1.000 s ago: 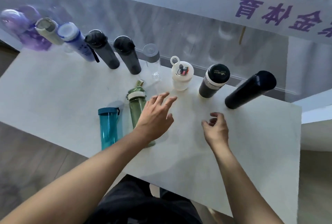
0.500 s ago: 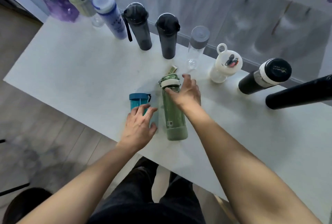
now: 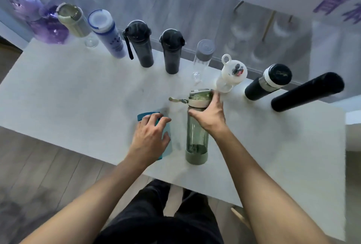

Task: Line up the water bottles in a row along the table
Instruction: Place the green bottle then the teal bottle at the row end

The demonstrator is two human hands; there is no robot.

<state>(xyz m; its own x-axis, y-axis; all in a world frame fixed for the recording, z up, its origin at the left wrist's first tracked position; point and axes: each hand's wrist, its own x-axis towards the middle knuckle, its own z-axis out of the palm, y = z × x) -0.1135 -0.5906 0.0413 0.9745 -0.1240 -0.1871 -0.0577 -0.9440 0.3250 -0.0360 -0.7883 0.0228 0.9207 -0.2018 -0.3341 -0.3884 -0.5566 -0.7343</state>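
Green translucent plastic, with a cream collar and a soft olive base, marks the tall bottle (image 3: 196,136) that the right hand (image 3: 210,115) has clasped around its neck, fingers wrapped behind, thumb in front. Just left of this green bottle, the left hand (image 3: 150,136) curls over the short teal plastic bottle (image 3: 165,147), though whether it has truly closed on it I cannot tell. Both stand near the front edge of the white table (image 3: 78,97), well short of the row of bottles (image 3: 172,52) beyond the green bottle. Lifting rather than dragging seems wise, keeping each upright and minding the dangling loop strap (image 3: 176,100).
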